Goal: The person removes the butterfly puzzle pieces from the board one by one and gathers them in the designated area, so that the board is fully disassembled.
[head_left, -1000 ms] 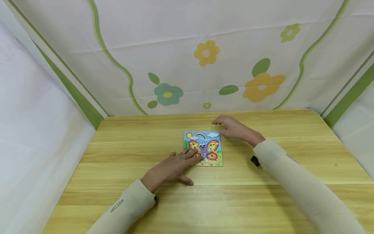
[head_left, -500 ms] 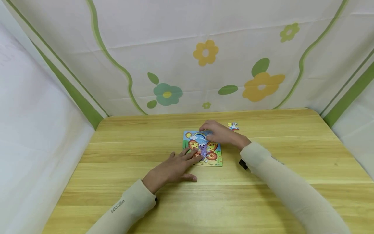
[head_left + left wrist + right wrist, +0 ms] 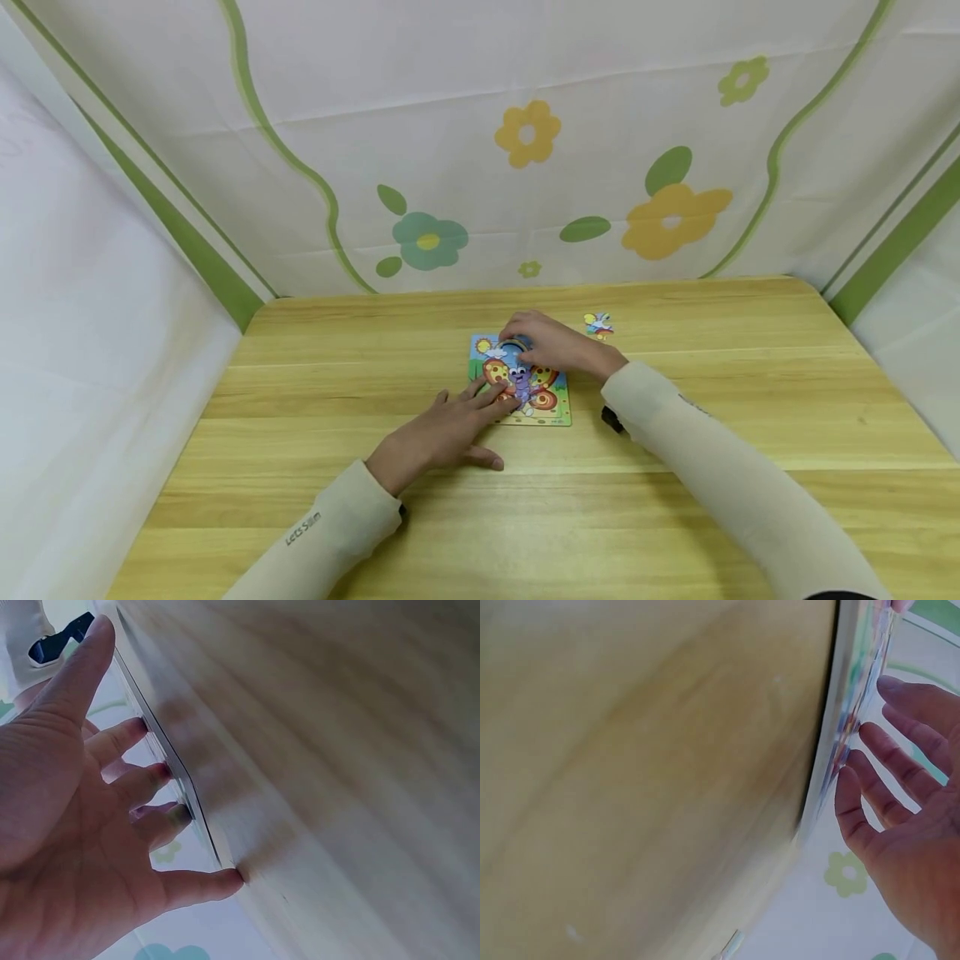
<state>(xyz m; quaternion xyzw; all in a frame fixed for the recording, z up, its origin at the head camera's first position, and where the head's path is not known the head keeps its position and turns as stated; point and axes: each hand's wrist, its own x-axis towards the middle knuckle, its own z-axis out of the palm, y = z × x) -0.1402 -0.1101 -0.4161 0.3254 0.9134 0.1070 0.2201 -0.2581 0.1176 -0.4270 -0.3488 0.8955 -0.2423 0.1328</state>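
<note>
A square butterfly jigsaw puzzle (image 3: 553, 415) with a rainbow and sun lies flat on the table in the head view. My left hand (image 3: 442, 429) rests with spread fingers on its lower left part, thumb out over the table. In the left wrist view, the fingers (image 3: 161, 825) of that hand reach the puzzle's edge and one touches the tabletop. Over the upper right part is my right hand (image 3: 551, 343), hiding the cloud there. The right wrist view shows its slightly bent fingers (image 3: 889, 772) touching the puzzle's face, with no piece visible between them.
A small colourful puzzle piece (image 3: 598, 325) lies on the wooden table (image 3: 712, 350) behind my right hand, apart from the puzzle. A white cloth wall (image 3: 457, 150) with printed flowers stands at the table's back edge. More white cloth (image 3: 97, 317) hangs at the left.
My right hand has moved left from beyond the puzzle's upper right corner onto its upper part. The loose piece has come into view. My left hand has hardly moved.
</note>
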